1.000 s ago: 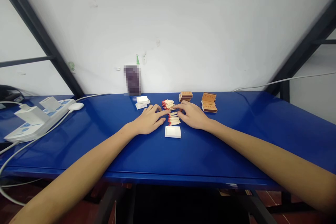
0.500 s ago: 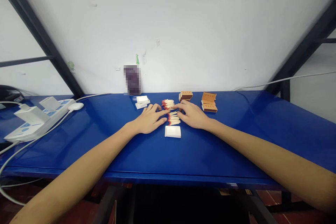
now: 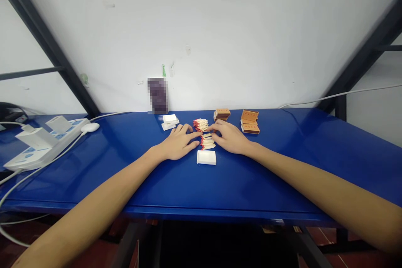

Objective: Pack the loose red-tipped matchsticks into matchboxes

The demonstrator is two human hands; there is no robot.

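My left hand [image 3: 179, 141] lies on the table with its fingers spread, its index fingertip at the red heads of the matches between two groups. My right hand [image 3: 230, 136] faces it from the other side, thumb and index finger apart at the pale match ends. A heaped pile of matches [image 3: 201, 124] lies just beyond the fingertips. Closer to me, a smaller row of matches [image 3: 207, 142] lies side by side, red heads to the left. Below that row sits a white open matchbox tray [image 3: 206, 157] with no matches visible in it.
More white trays [image 3: 170, 120] are stacked beyond my left hand. Brown matchboxes [image 3: 222, 114] form a stack behind my right hand, with further matchbox covers [image 3: 250, 127] to the right. A white power strip [image 3: 47, 146] with plugs and cables occupies the left of the blue table [image 3: 188, 188].
Both hands stay almost in the same place at the matches. The whole view has shifted very slightly; nothing has visibly been picked up or let go.
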